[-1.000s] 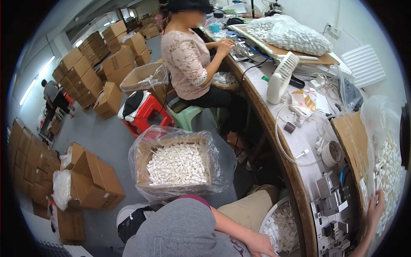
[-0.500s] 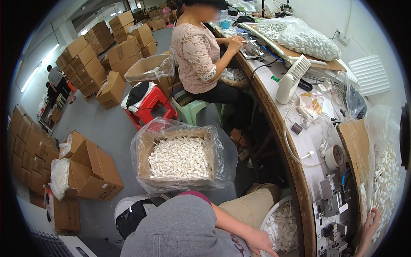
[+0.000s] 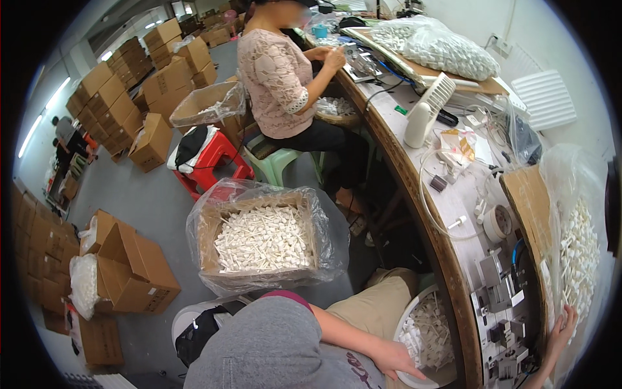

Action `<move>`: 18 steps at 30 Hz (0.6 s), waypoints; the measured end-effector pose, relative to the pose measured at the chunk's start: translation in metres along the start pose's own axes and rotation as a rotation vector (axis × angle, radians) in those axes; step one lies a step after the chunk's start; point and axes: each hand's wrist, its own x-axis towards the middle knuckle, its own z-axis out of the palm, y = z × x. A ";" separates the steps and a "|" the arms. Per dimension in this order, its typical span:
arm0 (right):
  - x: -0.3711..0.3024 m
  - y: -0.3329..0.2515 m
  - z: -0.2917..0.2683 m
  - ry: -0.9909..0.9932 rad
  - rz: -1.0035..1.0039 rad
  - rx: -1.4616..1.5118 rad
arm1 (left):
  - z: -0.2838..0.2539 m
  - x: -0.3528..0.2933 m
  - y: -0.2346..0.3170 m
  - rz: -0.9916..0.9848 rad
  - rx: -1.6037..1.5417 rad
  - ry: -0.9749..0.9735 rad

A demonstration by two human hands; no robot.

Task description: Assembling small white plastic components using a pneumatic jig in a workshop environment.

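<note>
My left hand [image 3: 394,358] lies at the near rim of a white tub [image 3: 408,316] in my lap, its visible fingers stretched out; its underside is hidden. Inside the tub are many small white plastic pieces [image 3: 427,334]. At the far right, my right hand [image 3: 562,326] reaches to a clear plastic bag [image 3: 562,170] full of white stemmed plastic pieces [image 3: 578,249]. Its fingers are apart at the edge of the pile, with nothing visibly gripped. Between my two hands, a metal fixture with blocks [image 3: 497,285] stands on the bench.
A plastic-lined carton [image 3: 210,249] of white pieces stands on the floor to my left. The bench's brown edge [image 3: 414,188] curves past a white fan [image 3: 431,110], a tape roll [image 3: 497,223] and tubing. A co-worker [image 3: 275,84] sits farther along, hands at another fixture.
The view has shifted, so most of the scene sits a little farther left. My left hand's fingers now point more to the right at the tub's rim. My right hand stays by the bagged pieces.
</note>
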 end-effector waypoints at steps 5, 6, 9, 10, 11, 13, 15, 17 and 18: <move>-0.010 -0.022 -0.020 0.023 0.225 0.024 | -0.007 0.002 -0.002 -0.025 -0.035 0.009; -0.011 -0.022 -0.024 0.049 0.231 -0.008 | -0.016 0.005 0.001 -0.038 -0.044 -0.001; -0.001 -0.045 -0.009 0.142 0.202 -0.016 | -0.034 0.008 0.002 -0.089 0.014 0.007; -0.001 -0.041 -0.006 0.212 0.112 -0.030 | -0.041 0.014 0.004 -0.081 0.030 0.024; 0.005 -0.064 -0.006 0.183 0.263 0.060 | -0.048 0.018 0.006 -0.093 0.051 0.047; 0.006 -0.074 -0.018 0.165 0.335 0.039 | -0.063 0.033 0.014 -0.099 0.038 0.063; 0.002 -0.076 -0.026 0.272 0.376 0.079 | -0.076 0.056 0.021 -0.084 -0.021 0.096; -0.002 -0.097 -0.035 0.330 0.468 0.234 | -0.086 0.078 0.027 -0.076 -0.126 0.160; -0.002 -0.113 -0.040 0.365 0.491 0.312 | -0.090 0.089 0.030 -0.111 -0.244 0.192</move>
